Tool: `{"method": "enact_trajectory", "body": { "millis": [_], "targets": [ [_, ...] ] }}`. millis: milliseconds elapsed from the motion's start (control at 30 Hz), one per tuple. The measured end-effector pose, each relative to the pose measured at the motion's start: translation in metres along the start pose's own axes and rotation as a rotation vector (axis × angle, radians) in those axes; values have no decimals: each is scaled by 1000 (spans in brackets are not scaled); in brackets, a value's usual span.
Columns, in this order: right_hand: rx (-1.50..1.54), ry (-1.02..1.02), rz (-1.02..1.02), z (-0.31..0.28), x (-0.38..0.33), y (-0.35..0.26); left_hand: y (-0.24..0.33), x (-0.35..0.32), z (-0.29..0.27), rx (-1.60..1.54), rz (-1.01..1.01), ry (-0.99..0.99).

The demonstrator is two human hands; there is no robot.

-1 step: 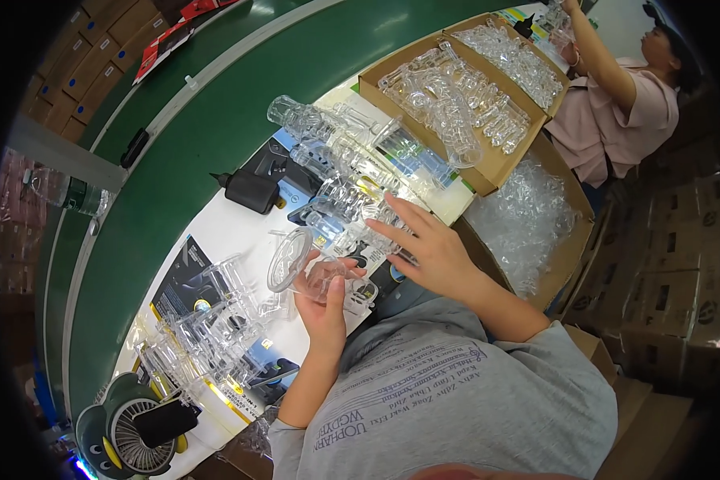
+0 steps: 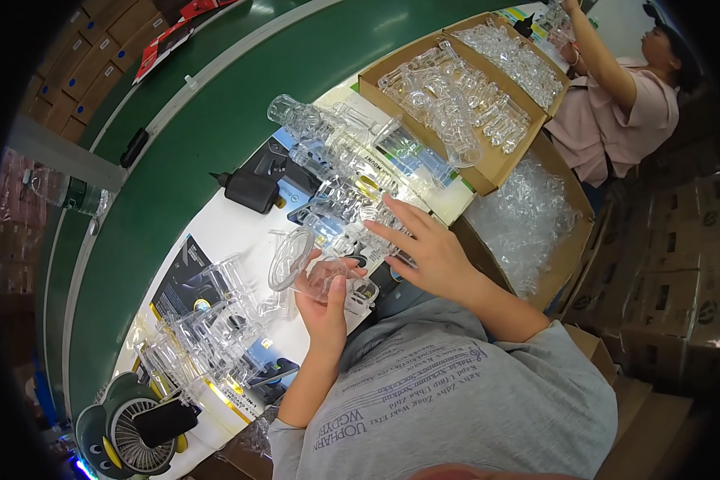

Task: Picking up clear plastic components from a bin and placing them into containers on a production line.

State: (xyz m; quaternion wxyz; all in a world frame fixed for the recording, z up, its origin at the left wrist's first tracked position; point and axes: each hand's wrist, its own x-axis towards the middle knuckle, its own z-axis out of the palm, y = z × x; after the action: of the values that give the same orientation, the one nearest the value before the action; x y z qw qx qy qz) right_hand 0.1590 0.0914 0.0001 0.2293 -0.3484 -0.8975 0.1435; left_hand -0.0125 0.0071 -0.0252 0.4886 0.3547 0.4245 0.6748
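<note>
In my left hand is a clear plastic part with a wide round rim, its fingers and thumb closed around the narrower body. The rim faces up and to the left. My right hand hovers just to the right, fingers spread and holding nothing, its fingertips close to a heap of clear plastic parts on the table. I cannot tell whether those fingertips touch the heap. A second group of clear plastic parts stands to the left of my left hand.
Beyond the heap lies a black bottle with a pointed tip. Cardboard trays of clear parts stand at the right, above a box of clear bags. A small fan sits at lower left. Another person works at far right.
My right hand has shifted very slightly to the left. The rim of the part in my left hand has tilted a little.
</note>
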Motion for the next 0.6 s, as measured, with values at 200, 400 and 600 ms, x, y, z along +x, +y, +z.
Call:
{"method": "enact_trajectory", "body": {
  "millis": [200,400,600],
  "targets": [
    [65,29,-3,9,-2,-4,0,1,4,49,-19,45],
    [133,36,25,7,-1,-6,0,2,2,-4,-39,21],
    [267,138,64,-4,1,6,4,1,1,-17,-50,37]
  ]
}}
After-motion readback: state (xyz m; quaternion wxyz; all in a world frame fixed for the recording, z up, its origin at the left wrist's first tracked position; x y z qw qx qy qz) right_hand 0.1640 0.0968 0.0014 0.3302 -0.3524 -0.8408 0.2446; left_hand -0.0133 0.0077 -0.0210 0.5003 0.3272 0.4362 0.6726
